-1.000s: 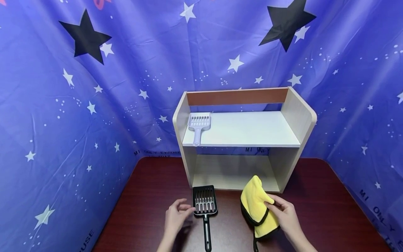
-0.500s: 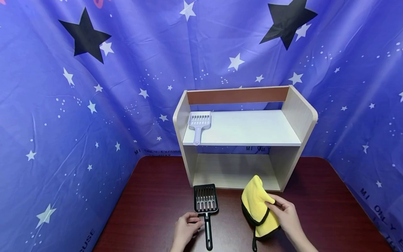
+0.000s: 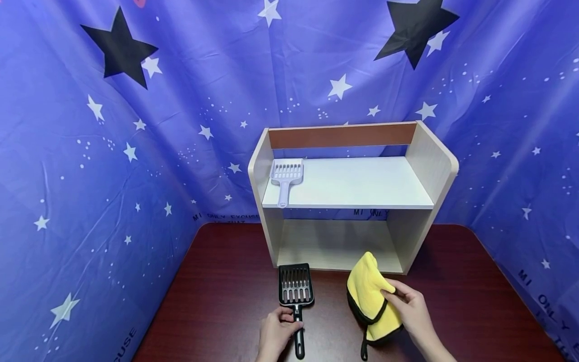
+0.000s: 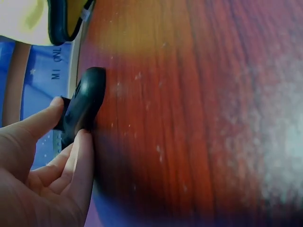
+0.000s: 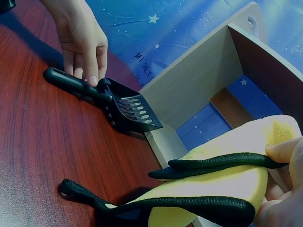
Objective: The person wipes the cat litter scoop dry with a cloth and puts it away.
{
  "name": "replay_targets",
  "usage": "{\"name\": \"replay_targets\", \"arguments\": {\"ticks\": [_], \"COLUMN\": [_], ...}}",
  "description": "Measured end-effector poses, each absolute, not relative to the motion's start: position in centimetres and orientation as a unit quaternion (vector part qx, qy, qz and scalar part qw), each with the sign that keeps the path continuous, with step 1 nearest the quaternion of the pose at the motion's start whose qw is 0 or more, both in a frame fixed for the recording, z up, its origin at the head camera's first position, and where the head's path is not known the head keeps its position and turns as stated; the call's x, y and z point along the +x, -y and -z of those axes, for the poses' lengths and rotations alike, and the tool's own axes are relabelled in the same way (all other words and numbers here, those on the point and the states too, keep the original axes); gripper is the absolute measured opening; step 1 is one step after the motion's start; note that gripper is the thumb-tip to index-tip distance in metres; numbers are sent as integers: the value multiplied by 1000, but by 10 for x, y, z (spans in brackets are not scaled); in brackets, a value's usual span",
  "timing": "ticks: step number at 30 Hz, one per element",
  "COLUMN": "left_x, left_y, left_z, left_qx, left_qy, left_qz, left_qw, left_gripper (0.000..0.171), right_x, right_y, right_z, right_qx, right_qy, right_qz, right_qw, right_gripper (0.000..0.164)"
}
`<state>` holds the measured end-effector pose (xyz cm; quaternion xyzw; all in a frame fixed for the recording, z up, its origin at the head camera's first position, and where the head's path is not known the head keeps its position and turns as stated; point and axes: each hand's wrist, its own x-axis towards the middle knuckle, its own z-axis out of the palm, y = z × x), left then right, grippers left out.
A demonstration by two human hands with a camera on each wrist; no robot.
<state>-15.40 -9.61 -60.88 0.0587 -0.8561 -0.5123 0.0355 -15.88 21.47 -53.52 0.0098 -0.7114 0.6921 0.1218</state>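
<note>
A black slotted litter scoop [image 3: 299,347] lies on the table, its head toward the shelf and its handle toward me. My left hand [image 3: 276,333] pinches that handle just below the head, thumb on one side and fingers on the other. In the left wrist view, the rounded end of the scoop's handle [image 4: 92,90] sticks out past the fingertips. On the right, my right hand [image 3: 413,312] pinches a folded yellow cloth [image 3: 367,291] with black edging by its right side. A black loop [image 5: 75,188] hangs from the cloth's corner.
A two-tier wooden shelf [image 3: 346,203] stands at the back of the dark red table [image 3: 217,281]. On its upper board lies a pale lavender slotted scoop [image 3: 283,193] at the left. Blue star-patterned curtains [image 3: 217,100] enclose the back and sides.
My left hand has come right and toward me, from beside the black scoop's head to its handle, which it now pinches. The right hand and the cloth have stayed in place.
</note>
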Motion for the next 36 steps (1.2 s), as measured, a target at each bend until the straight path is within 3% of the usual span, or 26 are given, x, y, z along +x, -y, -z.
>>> {"name": "replay_targets", "arguments": {"ticks": [5, 11, 20, 36], "left_x": [-156, -156, -155, -161], "left_y": [93, 100, 109, 109], "left_z": [606, 604, 601, 560], "left_qx": [55, 54, 64, 19], "left_qy": [887, 826, 677, 625], "left_qz": [456, 560, 728, 773], "left_qw": [51, -14, -89, -109], "left_gripper": [31, 28, 41, 46], "right_x": [-159, -160, -162, -174], "right_y": [-213, -214, -218, -220], "right_z": [535, 534, 537, 515], "right_qx": [9, -14, -35, 3], "right_qy": [707, 717, 727, 712], "right_qz": [-696, -686, -678, -686], "right_qw": [127, 120, 106, 146], "right_gripper": [23, 23, 23, 25]}}
